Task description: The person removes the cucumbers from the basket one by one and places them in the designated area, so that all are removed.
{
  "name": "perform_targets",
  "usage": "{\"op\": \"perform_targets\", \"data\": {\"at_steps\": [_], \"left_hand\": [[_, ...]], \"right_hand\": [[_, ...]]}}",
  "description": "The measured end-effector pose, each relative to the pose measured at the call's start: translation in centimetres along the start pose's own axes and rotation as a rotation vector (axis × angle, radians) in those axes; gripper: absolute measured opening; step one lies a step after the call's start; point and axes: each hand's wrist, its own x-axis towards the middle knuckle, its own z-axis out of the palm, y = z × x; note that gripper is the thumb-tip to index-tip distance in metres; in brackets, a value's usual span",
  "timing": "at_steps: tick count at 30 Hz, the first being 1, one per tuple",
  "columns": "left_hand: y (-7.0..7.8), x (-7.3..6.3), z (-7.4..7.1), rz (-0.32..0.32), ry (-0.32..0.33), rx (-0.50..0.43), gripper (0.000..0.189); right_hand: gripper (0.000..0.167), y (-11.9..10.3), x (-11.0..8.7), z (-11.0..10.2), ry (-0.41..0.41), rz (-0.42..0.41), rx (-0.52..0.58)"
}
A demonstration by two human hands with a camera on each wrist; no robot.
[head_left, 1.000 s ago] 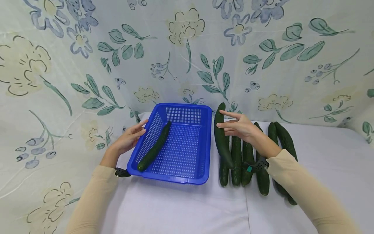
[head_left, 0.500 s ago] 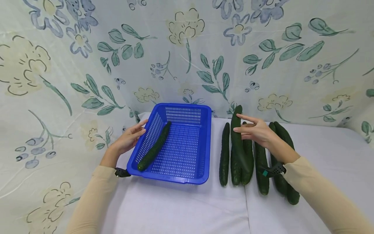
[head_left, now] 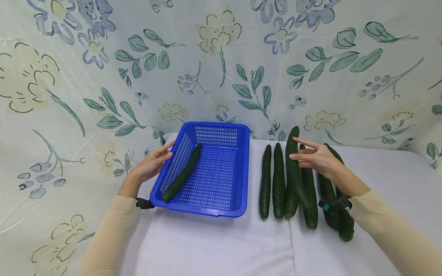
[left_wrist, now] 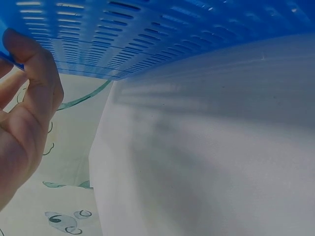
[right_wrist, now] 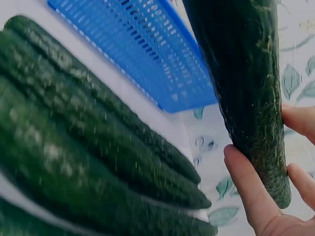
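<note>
My right hand (head_left: 315,159) pinches a long dark green cucumber (head_left: 292,165) near its far end, thumb on one side and fingertips on the other. In the right wrist view this cucumber (right_wrist: 246,83) is raised above the others, tilted. Its near end overlaps the lying cucumbers in the head view. At the left, my left hand (head_left: 149,165) holds the side rim of a blue plastic basket (head_left: 203,211), with a digit (left_wrist: 37,64) against its slotted wall in the left wrist view. Along the basket's left side, inside, lies one cucumber (head_left: 183,177).
Right of the basket, several cucumbers lie roughly side by side on the white cloth (head_left: 221,245), starting with a slim cucumber (head_left: 265,184) nearest the basket. At the far right, two cucumbers lie partly under my right wrist. A flowered curtain (head_left: 221,76) stands behind.
My right hand has moved right with the held cucumber, away from the basket and over the row. The left hand, the basket and the cucumber in it have stayed put.
</note>
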Motion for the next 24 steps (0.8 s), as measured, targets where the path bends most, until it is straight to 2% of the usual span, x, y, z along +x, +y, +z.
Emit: {"op": "perform_targets", "data": {"at_steps": [15, 24], "left_hand": [[-0.2, 0.0, 0.0, 0.008, -0.012, -0.012, 0.057], [-0.2, 0.1, -0.2, 0.002, -0.008, -0.018, 0.057]], "right_hand": [[0.082, 2.5, -2.1, -5.8, 0.021, 0.016, -0.051], [0.081, 4.0, -3.9, -8.4, 0.059, 0.01, -0.07]]}}
